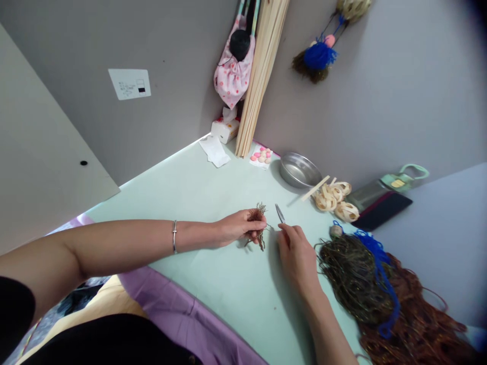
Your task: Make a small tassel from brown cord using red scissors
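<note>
My left hand (243, 226) pinches a small bundle of brown yarn (260, 213), whose frayed strands stick out above and below the fingers. Just to its right, my right hand (297, 252) is closed around the handles of small metal scissors (280, 213). The blades point up and away from me, a short gap from the yarn, and the handles are hidden by the fingers. Both hands are over the pale green table (224, 294).
Dark green yarn (353, 276), blue yarn (375, 248) and brown yarn (414, 324) lie at the right. Farther back are wood-strip balls (335, 198), a metal bowl (300, 170), a bottle (371, 192), a dark phone-like slab (384, 210), pink and beige beads (262, 155) and tissues (225, 130).
</note>
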Tool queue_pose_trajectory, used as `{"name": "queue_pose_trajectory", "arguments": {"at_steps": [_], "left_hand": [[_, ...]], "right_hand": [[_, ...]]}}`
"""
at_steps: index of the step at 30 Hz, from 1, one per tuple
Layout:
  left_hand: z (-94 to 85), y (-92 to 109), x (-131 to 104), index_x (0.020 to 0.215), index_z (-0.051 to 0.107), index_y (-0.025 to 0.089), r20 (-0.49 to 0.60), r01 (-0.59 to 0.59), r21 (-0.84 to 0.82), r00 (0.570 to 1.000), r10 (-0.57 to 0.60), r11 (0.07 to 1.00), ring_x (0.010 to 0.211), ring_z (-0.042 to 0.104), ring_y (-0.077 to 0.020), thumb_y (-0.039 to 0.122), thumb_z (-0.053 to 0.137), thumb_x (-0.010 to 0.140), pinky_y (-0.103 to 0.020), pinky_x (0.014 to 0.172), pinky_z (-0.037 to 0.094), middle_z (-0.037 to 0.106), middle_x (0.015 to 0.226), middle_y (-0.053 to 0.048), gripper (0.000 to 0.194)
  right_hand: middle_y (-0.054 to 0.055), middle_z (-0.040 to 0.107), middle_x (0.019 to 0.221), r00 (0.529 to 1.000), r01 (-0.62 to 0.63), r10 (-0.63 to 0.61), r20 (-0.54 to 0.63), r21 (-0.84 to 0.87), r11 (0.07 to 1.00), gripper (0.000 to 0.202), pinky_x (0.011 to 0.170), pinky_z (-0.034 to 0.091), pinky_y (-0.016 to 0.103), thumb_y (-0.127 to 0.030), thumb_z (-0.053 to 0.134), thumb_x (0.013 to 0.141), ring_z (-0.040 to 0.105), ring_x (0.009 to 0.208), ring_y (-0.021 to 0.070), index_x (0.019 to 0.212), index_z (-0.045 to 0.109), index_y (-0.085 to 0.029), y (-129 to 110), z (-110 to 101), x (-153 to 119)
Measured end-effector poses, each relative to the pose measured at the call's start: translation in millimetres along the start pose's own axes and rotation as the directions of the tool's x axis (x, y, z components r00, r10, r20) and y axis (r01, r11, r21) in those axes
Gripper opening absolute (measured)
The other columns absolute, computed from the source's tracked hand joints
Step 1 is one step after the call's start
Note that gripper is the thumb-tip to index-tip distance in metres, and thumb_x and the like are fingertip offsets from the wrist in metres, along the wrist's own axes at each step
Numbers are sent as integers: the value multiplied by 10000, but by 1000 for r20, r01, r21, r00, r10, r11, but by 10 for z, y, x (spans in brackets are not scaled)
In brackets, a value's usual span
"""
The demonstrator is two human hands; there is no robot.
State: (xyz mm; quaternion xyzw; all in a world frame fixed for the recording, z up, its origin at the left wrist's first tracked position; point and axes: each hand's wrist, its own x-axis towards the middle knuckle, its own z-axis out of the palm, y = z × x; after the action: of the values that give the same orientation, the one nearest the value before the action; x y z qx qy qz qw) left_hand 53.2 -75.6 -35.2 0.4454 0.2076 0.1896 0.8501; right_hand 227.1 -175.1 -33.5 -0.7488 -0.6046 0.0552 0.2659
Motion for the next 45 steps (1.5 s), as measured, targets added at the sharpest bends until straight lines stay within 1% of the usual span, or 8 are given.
{"name": "queue_pose_trajectory", "arguments": {"at_steps": [3,7,16,20,24,33,42,45], "left_hand": [[-1,-7,3,855,533,171,18,-18,12,1000,18,1000,563,517,-71,325,682,817,-220,633,447,489,612,62,217],[-35,-58,37,856,537,165,34,-43,25,999,42,999,570,537,-67,345,705,799,-214,615,434,539,674,45,253],[-56,-81,41,918,619,159,239,111,90,962,-129,990,596,561,-78,415,768,744,-255,689,475,593,715,24,344],[-42,-21,22,875,589,158,136,83,9,987,-83,997,633,586,-86,426,767,741,-267,741,485,580,726,22,349],[-51,2,28,851,577,150,71,33,-26,997,-31,999,624,550,-76,401,748,763,-254,728,486,555,716,24,316],[-60,-19,38,861,598,151,67,29,52,997,-32,998,619,543,-74,347,770,730,-265,708,478,554,742,28,292],[-25,-14,34,829,590,142,73,22,51,997,-26,998,614,547,-70,309,739,756,-236,660,468,565,740,20,235],[-21,-8,23,837,574,149,67,24,45,997,-27,999,614,552,-75,306,735,757,-250,672,483,563,744,21,238]], "right_hand": [[58,624,888,988,-65,12,152,349,935,287,670,421,315,-400,480,953,539,728,196,1111,634,-217,-92,-100,15],[7,554,684,913,-147,-107,394,561,815,309,600,373,273,-460,540,930,478,648,159,830,662,-194,-212,-160,13],[-15,488,626,915,-391,125,384,767,508,325,517,292,242,-490,604,890,367,538,96,849,697,-181,-190,-136,11],[0,536,736,939,-326,124,321,714,619,305,568,336,254,-495,570,913,431,610,117,931,664,-206,-207,-133,4],[5,559,722,894,-288,-31,446,627,724,284,619,344,266,-459,607,896,444,661,138,809,638,-191,-180,-86,2],[-18,526,659,955,-278,129,266,659,699,226,599,335,258,-422,591,908,448,622,134,850,589,-203,-154,-103,14],[-8,481,608,895,-232,-46,443,552,801,474,552,295,278,-537,419,969,392,572,134,669,538,-189,-180,-81,6],[-20,465,593,924,-249,10,381,584,772,426,552,296,267,-502,498,947,380,574,128,660,531,-189,-183,-60,6]]}}
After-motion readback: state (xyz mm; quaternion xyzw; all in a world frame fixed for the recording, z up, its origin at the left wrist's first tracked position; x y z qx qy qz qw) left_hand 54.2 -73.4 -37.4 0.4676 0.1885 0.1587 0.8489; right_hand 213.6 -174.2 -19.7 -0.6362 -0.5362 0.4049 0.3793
